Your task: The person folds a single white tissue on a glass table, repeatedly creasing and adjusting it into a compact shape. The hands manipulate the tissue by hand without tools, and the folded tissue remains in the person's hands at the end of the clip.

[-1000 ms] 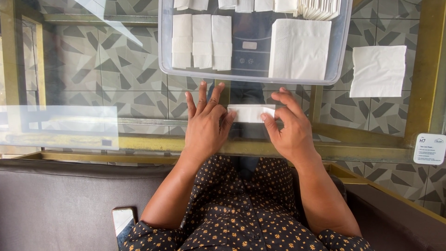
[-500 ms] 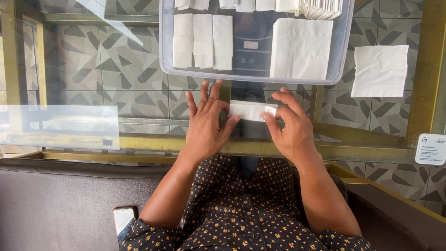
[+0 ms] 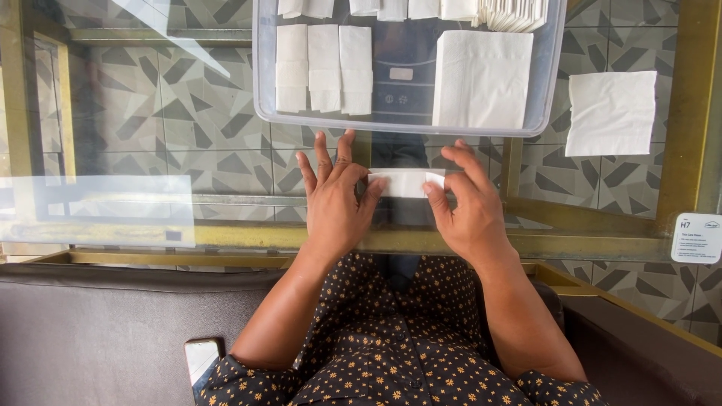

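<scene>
Unmoved since before, both hands press 1 narrow white folded napkin [image 3: 406, 183].

Folded napkin [image 3: 404, 183] now sits slightly farther from table edge.

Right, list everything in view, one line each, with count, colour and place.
folded napkin: one, white, on the glass between both hands
clear tray: one, see-through plastic, top centre
narrow folded napkins: three, white, tray left; more cut off at the top edge
square napkin stack: one, white, tray right
open napkin: one, white, right of tray
glass table: one, gold frame
card: one, white, right edge
left hand: on napkin's left end
right hand: on its right end
</scene>
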